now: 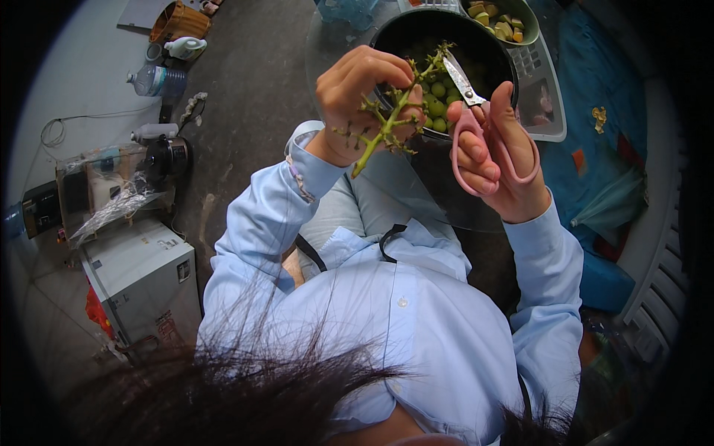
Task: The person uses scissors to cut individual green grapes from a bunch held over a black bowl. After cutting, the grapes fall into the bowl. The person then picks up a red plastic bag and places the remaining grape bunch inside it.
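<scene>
My left hand (362, 100) grips a green grape stem (390, 120) with many short side stalks and no grapes that I can make out on it. My right hand (496, 150) holds pink-handled scissors (468, 95), fingers and thumb through the loops. Their blades look nearly closed, and the tips are at the stem's upper end. Both hands are over the near part of a dark round bowl (514, 83), where loose green grapes (438, 106) lie. Part of the bowl's inside is dark or hidden by my hands.
Beyond the bowl are a white plastic basket (549, 111) and a green bowl (534, 28) of cut fruit chunks, on a glass table (321, 61). Blue fabric (585, 83) lies at the right. A plastic bottle (159, 81) and a white cabinet (139, 267) stand at the left.
</scene>
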`<state>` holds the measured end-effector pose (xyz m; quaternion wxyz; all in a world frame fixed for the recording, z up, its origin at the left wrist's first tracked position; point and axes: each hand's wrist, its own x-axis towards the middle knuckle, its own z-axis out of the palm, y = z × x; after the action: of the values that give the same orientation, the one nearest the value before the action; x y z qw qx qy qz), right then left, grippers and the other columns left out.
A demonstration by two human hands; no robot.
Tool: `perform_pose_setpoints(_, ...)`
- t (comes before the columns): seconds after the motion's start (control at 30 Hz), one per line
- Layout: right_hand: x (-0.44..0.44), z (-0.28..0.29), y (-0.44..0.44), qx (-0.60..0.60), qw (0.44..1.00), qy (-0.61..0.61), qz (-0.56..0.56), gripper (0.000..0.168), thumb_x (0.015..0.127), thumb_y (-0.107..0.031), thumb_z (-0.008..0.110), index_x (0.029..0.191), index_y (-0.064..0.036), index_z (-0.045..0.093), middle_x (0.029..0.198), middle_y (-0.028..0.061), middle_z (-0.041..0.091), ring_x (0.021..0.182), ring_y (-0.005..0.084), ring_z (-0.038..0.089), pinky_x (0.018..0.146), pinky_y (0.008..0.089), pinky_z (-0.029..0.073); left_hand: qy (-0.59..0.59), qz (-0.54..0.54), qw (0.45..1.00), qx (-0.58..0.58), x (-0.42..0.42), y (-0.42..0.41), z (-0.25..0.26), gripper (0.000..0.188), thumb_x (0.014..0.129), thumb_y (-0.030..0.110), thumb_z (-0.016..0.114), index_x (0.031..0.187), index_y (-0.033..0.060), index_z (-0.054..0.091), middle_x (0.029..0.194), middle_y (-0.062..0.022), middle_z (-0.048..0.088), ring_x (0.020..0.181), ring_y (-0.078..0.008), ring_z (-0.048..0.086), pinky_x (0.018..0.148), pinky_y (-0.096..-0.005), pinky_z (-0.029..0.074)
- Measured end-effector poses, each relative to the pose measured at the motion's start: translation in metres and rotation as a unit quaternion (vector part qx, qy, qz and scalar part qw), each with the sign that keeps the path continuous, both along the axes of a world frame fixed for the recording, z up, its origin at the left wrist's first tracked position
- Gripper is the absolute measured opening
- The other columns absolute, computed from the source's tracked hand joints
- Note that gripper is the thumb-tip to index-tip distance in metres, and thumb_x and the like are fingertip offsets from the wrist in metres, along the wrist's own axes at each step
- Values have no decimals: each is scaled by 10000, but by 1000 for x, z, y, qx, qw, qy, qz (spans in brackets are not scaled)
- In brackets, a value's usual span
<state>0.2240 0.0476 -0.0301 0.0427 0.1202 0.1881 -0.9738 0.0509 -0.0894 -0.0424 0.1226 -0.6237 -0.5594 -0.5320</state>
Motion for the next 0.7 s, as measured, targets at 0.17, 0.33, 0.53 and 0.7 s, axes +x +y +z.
perform_pose_setpoints(0.17, -1, -2, 1, -26, 1000, 12, 0, 649, 921, -596, 353, 1008, 22, 530, 537, 20, 529, 362, 82, 488, 351, 194, 422, 16, 9, 999, 26, 1, 4, -2, 242, 712, 151, 788, 835, 38, 613, 819, -93, 655, 684, -172, 631, 566, -251, 492)
perform_pose_setpoints(0.33, -1, -1, 4, -20, 1000, 7, -3, 634, 927, -584, 356, 1014, 22, 520, 527, 24, 522, 354, 80, 486, 343, 192, 422, 5, 10, 1000, 19, 4, 4, 1, 274, 723, 238, 792, 783, 47, 605, 785, -86, 648, 676, -212, 630, 581, -281, 492)
perform_pose_setpoints(0.53, -3, -9, 4, 21, 1000, -10, -10, 582, 923, -558, 410, 989, 10, 520, 475, 0, 472, 327, 62, 449, 324, 179, 374, -4, 12, 1000, 5, 8, 6, -5, 282, 717, 234, 794, 780, 37, 602, 786, -85, 641, 691, -220, 624, 595, -282, 489)
perform_pose_setpoints(0.7, -4, -18, 4, 94, 994, -37, -38, 543, 910, -539, 481, 969, -1, 529, 481, -12, 464, 330, 45, 440, 329, 160, 352, -57, -5, 998, -20, 4, 7, -18, 207, 761, 89, 740, 870, 25, 576, 835, -86, 635, 719, -143, 613, 637, -251, 498)
